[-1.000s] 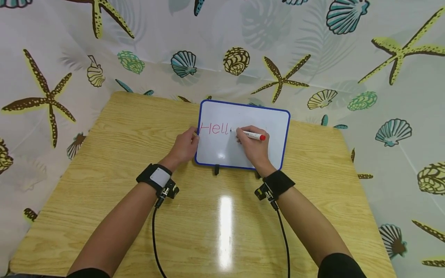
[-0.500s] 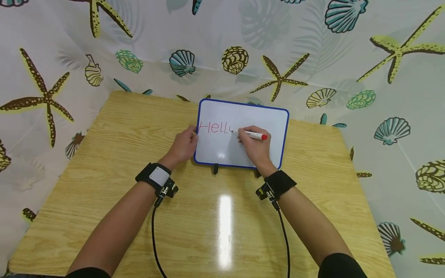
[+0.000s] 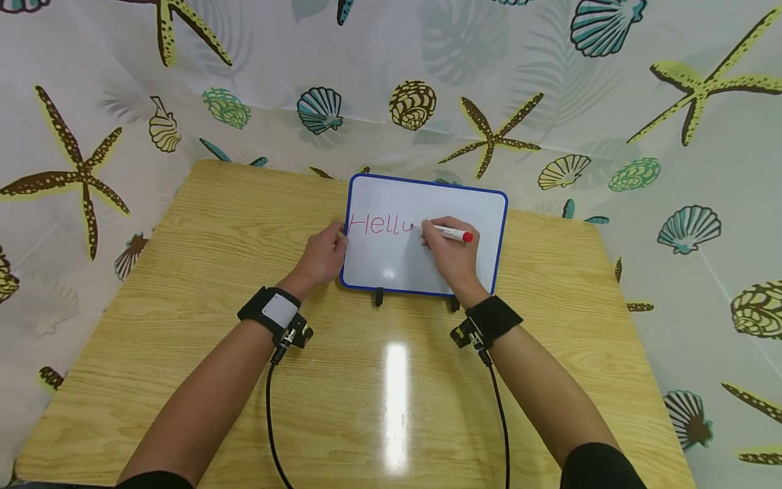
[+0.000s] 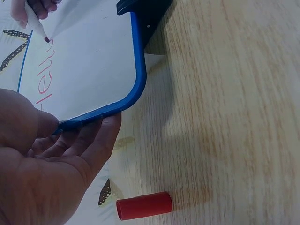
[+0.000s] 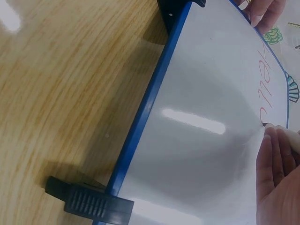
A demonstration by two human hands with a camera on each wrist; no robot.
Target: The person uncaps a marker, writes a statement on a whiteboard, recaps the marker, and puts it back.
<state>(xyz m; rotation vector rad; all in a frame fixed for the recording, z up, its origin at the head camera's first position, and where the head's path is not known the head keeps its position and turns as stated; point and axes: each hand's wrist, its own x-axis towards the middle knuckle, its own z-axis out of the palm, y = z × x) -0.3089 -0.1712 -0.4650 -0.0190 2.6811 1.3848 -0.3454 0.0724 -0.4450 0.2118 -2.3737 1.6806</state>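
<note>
A small whiteboard (image 3: 379,261) with a blue frame leans back on the table. Red letters reading "Hell" (image 3: 377,224), followed by an open curve, run across its left half. My left hand (image 3: 322,258) grips the board's left edge, thumb on the front and fingers behind, as the left wrist view shows. My right hand (image 3: 455,255) pinches a white marker (image 3: 451,232) with a red end. In the right wrist view the marker's dark tip (image 5: 265,124) is at the end of the curve. A red marker cap (image 4: 144,205) lies beyond my left hand in the left wrist view.
Black feet (image 3: 379,297) support the board's lower edge; one clip (image 5: 98,206) shows closely in the right wrist view. The wooden table (image 3: 342,407) stretches toward me. A shell-patterned cloth (image 3: 256,61) hangs behind. Black cables (image 3: 271,414) trail from both wrist cameras.
My right hand has moved slightly right with the marker, and a red curve has appeared after "Hell". The left hand keeps its grip on the board's edge.
</note>
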